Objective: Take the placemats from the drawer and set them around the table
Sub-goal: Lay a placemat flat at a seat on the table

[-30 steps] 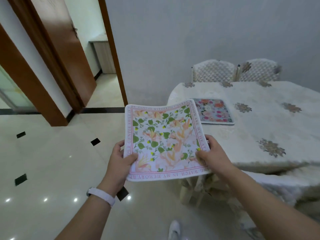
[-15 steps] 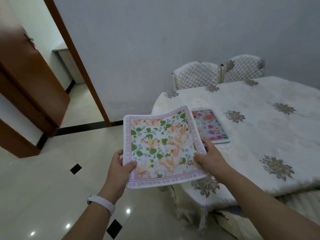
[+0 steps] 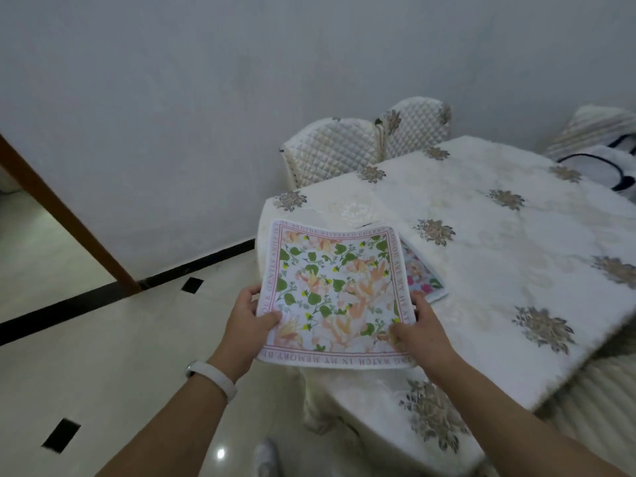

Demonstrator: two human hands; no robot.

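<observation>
The leaf-and-blossom placemat (image 3: 335, 297) is held in the air, roughly level, over the near left corner of the worktop (image 3: 499, 256). It has not been laid down. Its far right corner hides most of a pink-flowered placemat (image 3: 423, 280), which lies flat on the worktop close to the left edge.

Progress, as judged from this layout:
- One placemat is set in place.
- One placemat is in hand and ready to be set.
- The far and right edges show no placemat, so those positions appear to be outstanding.
- The drawer is out of view, so the number of placemats left in it cannot be told.

The left hand (image 3: 249, 325) clamps the left edge of the held placemat, with the thumb on top and the fingers curled beneath. The right hand (image 3: 421, 333) clamps the near right corner in the same manner. Both forearms reach forward, and the left wrist carries a white wristband (image 3: 213, 375).

Two quilted chairs (image 3: 330, 153) stand at the far edge of the worktop, against the wall. The glossy tiled floor (image 3: 103, 356) extends to the left.
</observation>
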